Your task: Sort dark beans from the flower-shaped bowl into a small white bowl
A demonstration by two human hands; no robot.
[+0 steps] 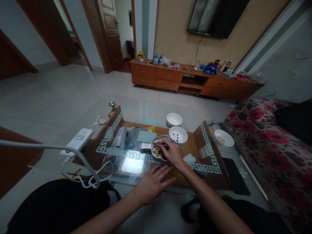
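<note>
Closely pinched: right hand (173, 153) in a flower-lobed dish (156, 155), left hand (151, 185) flat on the bench (196, 152)

My right hand reaches in from 5 o'clock, its fingers (163, 145) drawn together over the mixed dark and pale beans (158, 152) in the dish. Whether they clamp a bean is hidden from view. My left hand lies palm down at the dish's 6 o'clock, its fingers (162, 175) spread apart on the bench, probably bracing me. The dish sits closest to my hands, apparently for the shortest reach.

Just beside it at 2 o'clock, a white bowl (178, 135) holds a few dark beans, seemingly kept close for the same reason. A second white bowl (174, 119) stands farther out at 1 o'clock, and a third (223, 138), holding pale grains, sits at 3 o'clock.

A white power bank (76, 142) lies at 9 o'clock, its white cable (83, 182) looping near my left forearm, the nearest thing in the way. A black phone (234, 175) lies at 4 o'clock, beside a floral sofa (263, 139).
</note>
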